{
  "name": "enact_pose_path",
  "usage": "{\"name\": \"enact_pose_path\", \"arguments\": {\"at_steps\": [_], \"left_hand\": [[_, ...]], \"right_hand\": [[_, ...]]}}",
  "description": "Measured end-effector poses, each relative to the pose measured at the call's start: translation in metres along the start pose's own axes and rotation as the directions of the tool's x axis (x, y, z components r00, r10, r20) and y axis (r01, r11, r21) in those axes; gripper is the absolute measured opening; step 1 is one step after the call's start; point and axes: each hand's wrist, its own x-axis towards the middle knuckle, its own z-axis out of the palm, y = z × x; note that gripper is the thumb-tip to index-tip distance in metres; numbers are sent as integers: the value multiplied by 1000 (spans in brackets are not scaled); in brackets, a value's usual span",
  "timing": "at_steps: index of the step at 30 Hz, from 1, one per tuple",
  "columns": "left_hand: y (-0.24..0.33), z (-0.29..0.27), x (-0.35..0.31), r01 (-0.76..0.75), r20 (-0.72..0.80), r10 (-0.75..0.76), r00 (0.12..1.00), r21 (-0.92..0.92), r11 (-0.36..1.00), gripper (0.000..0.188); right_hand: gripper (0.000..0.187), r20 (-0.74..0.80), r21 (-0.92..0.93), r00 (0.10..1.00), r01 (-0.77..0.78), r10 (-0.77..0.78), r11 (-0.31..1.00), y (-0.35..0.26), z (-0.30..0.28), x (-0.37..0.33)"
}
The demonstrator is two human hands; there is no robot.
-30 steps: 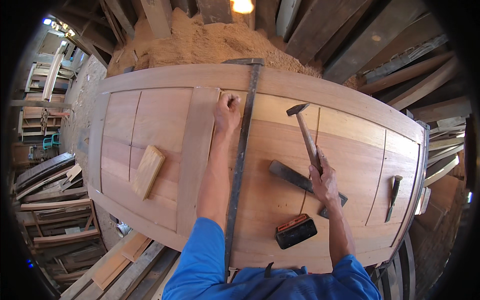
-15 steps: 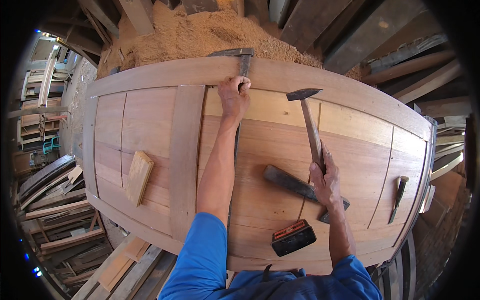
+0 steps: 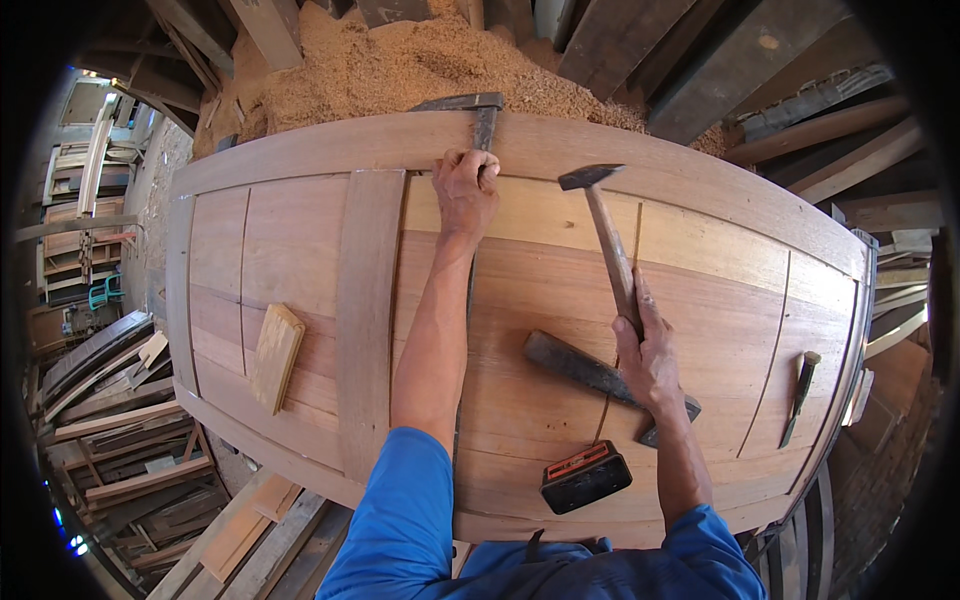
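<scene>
My left hand [image 3: 466, 190] is closed around the dark metal bar of a bar clamp [image 3: 484, 125], which lies across a large framed wooden panel [image 3: 375, 300]. The clamp's jaw hooks over the panel's far edge; my forearm covers part of the bar. In my right hand [image 3: 650, 355] is a hammer [image 3: 610, 230], gripped by its wooden handle. Its dark head is raised toward the far side, right of my left hand. Beneath my right hand and wrist lies a second, dark-handled hammer [image 3: 575, 365] on the panel, partly hidden.
A chisel [image 3: 800, 398] lies at the panel's right. Nearer me sits a black boxy object [image 3: 587, 478] with an orange-red strip. A wooden block [image 3: 278, 358] rests at the left. Sawdust [image 3: 400, 75] is heaped beyond the far edge, with timber stacked around.
The hammer in my right hand has shifted slightly left and toward the far side. My left hand keeps its hold on the bar clamp.
</scene>
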Motion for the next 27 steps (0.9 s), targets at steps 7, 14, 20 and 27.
{"name": "enact_pose_path", "arguments": {"at_steps": [7,14,20,27], "left_hand": [[1,6,-1,-97,-103,100,990,33,995,6],[8,4,-3,23,-71,-20,997,54,998,6],[-1,6,-3,-34,-45,37,998,77,996,14],[-5,1,-6,-50,-65,46,997,-64,997,19]], "right_hand": [[67,78,-320,981,196,-180,927,-16,24,55],[66,122,-410,970,241,-209,880,-10,38,84],[66,78,-385,963,268,-258,883,-3,42,77],[66,12,-231,930,359,-366,904,-18,37,62]]}}
